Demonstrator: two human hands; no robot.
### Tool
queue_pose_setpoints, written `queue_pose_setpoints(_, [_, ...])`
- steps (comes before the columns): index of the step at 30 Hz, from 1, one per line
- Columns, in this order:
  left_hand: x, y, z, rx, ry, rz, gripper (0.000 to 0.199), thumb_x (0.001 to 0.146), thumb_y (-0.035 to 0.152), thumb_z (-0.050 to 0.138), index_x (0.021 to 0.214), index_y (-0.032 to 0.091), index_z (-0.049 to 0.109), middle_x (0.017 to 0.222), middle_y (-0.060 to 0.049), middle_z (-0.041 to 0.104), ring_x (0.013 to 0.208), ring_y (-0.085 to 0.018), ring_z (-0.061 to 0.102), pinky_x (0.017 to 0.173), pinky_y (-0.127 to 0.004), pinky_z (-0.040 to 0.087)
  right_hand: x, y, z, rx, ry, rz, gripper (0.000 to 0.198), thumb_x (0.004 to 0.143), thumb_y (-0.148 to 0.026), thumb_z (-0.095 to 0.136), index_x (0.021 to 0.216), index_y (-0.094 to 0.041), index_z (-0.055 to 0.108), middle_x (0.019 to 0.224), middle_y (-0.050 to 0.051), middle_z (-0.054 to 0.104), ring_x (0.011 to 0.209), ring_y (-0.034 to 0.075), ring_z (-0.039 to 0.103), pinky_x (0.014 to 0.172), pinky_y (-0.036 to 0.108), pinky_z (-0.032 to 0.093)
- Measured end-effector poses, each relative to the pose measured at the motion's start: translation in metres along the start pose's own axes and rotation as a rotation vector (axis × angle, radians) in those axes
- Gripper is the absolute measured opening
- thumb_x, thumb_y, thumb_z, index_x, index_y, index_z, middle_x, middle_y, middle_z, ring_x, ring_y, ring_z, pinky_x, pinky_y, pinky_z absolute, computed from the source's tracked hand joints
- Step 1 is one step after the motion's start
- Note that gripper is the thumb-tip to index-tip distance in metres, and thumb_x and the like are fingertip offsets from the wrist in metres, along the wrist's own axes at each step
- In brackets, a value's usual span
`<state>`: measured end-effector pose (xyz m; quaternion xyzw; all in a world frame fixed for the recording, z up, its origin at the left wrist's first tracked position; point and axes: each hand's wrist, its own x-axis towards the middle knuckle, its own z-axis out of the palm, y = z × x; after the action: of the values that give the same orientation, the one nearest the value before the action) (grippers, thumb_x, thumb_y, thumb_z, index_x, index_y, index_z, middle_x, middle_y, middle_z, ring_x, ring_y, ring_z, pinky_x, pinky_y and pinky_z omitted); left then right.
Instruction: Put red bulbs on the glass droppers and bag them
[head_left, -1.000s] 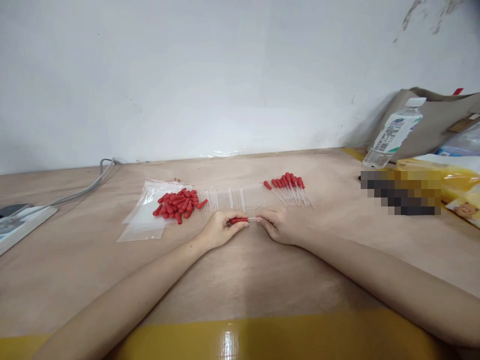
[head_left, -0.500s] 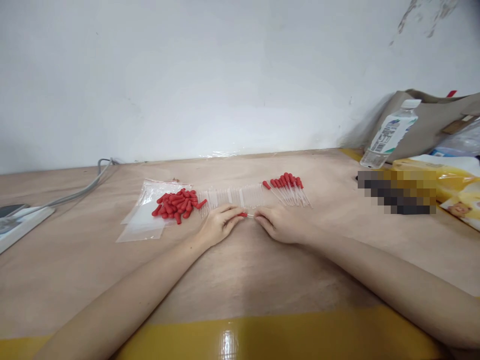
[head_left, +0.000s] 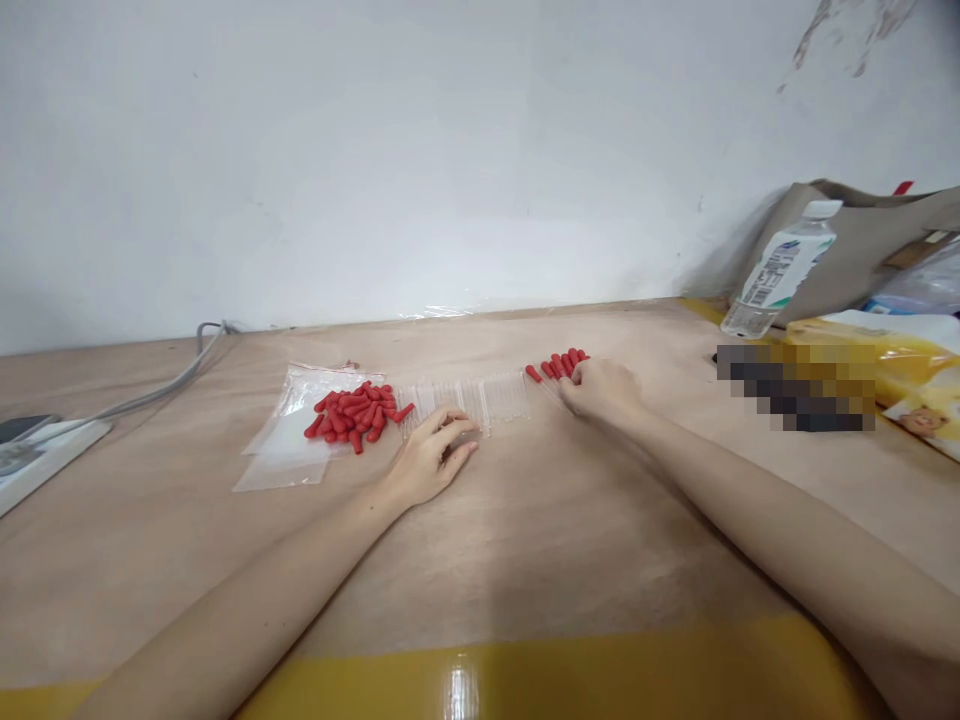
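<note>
Droppers (head_left: 556, 366) at right done; bulbs (head_left: 358, 408), tubes (head_left: 504, 394) remain unjoined. Your left hand (head_left: 431, 458) gapes empty; right hand (head_left: 601, 388) at droppers, can't tell grip.

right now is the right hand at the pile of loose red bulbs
No, the right hand is at the red-topped droppers, away from the pile.

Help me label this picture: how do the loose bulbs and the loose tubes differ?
The loose bulbs are red; the loose tubes are clear. The loose bulbs lie in a jumbled heap; the loose tubes lie side by side. Both groups hold many similar pieces.
</note>
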<state>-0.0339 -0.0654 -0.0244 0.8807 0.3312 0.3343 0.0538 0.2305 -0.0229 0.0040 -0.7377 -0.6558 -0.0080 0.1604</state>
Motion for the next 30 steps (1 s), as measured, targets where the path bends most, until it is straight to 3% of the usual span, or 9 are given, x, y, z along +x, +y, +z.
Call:
queue_pose_setpoints(4, [-0.005,0.0,-0.003,0.025,0.025,0.055,0.019,0.084,0.02,0.05,0.099,0.018,0.061,0.097,-0.008,0.056,0.085,-0.015,0.055,0.073,-0.028,0.048,-0.002,-0.003,0.002,-0.004,-0.039,0.013,0.025,0.076,-0.03,0.045,0.066,-0.016,0.063,0.071,0.012,0.062,0.074,0.025,0.059,0.058,0.031,0.039])
queue_pose_setpoints(12, [-0.013,0.002,-0.008,0.047,0.039,0.06,0.018,0.084,0.019,0.051,0.096,0.019,0.064,0.097,-0.008,0.056,0.08,-0.014,0.055,0.069,-0.027,0.048,-0.001,-0.006,0.002,0.011,-0.078,0.043,0.028,0.077,-0.036,0.044,0.07,-0.018,0.064,0.067,0.011,0.061,0.079,0.027,0.06,0.061,0.032,0.041])
queue_pose_setpoints(19, [-0.013,0.002,-0.009,0.039,0.035,0.076,0.016,0.082,0.016,0.053,0.094,0.018,0.064,0.097,-0.007,0.056,0.079,-0.013,0.054,0.068,-0.026,0.047,0.003,-0.004,0.008,-0.013,-0.107,0.032,0.041,0.08,-0.046,0.037,0.077,-0.016,0.065,0.073,0.014,0.062,0.08,0.029,0.06,0.061,0.035,0.041])
queue_pose_setpoints(24, [-0.012,0.003,-0.009,0.055,0.032,0.08,0.014,0.082,0.017,0.053,0.091,0.018,0.064,0.095,-0.007,0.055,0.08,-0.014,0.052,0.07,-0.026,0.046,-0.001,-0.008,0.0,-0.033,-0.033,-0.041,0.037,0.081,-0.043,0.039,0.068,-0.016,0.062,0.069,0.01,0.061,0.073,0.025,0.059,0.062,0.033,0.039])
queue_pose_setpoints(27, [-0.01,0.003,-0.008,0.149,0.064,0.029,0.011,0.082,0.023,0.054,0.08,0.017,0.063,0.086,-0.005,0.055,0.075,-0.015,0.05,0.069,-0.028,0.044,-0.008,-0.019,-0.002,0.016,0.005,-0.119,0.036,0.081,-0.041,0.04,0.062,-0.017,0.059,0.069,0.006,0.061,0.072,0.02,0.057,0.069,0.032,0.038])
queue_pose_setpoints(30, [-0.005,-0.003,-0.012,0.338,0.138,-0.119,0.02,0.081,0.03,0.053,0.068,0.016,0.059,0.078,-0.005,0.054,0.074,-0.017,0.049,0.072,-0.033,0.041,-0.01,-0.033,0.0,0.024,-0.014,-0.144,0.034,0.082,-0.039,0.041,0.065,-0.018,0.06,0.074,0.007,0.062,0.078,0.021,0.057,0.072,0.034,0.038])
